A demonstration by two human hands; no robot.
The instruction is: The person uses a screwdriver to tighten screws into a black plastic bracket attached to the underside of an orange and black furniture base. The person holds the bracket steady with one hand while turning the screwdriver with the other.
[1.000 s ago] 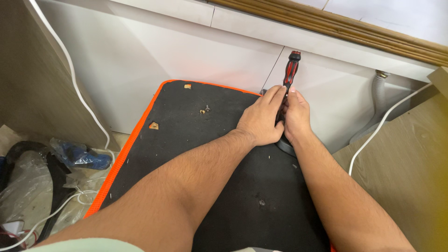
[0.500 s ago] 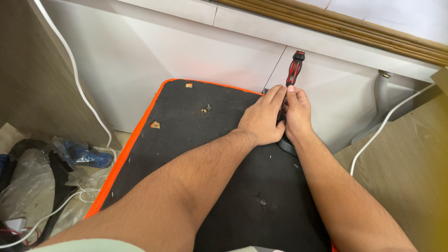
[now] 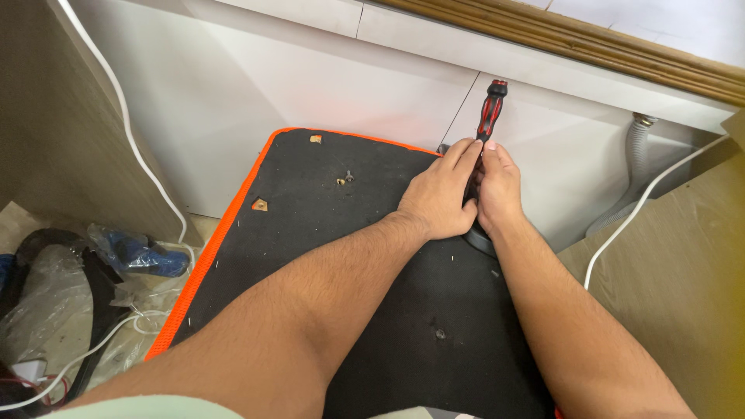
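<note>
I see both hands pressed close together at the far right edge of the black mat (image 3: 326, 256), near the white wall panel (image 3: 310, 85). My right hand (image 3: 498, 188) is closed around the lower part of the screwdriver (image 3: 490, 110), fingertips pinching it just under the handle; the red-and-black handle stands up and away from the grip, tilted slightly toward the wall. My left hand (image 3: 439, 195) lies flat-curled against the right, its fingers stretched up to touch the shaft just beside the right fingertips; I cannot tell whether it truly clamps the tool or only steadies it. The tip is hidden under the two hands. Just below the grip a dark round object (image 3: 479, 239) peeks out from under the right wrist, touching the mat. Well left of the grip, small screws (image 3: 344, 179) and wood chips (image 3: 260, 205) lie on the mat. Right of the grip a grey hose (image 3: 638, 155) and white cable (image 3: 644, 202) run down the wall
</note>
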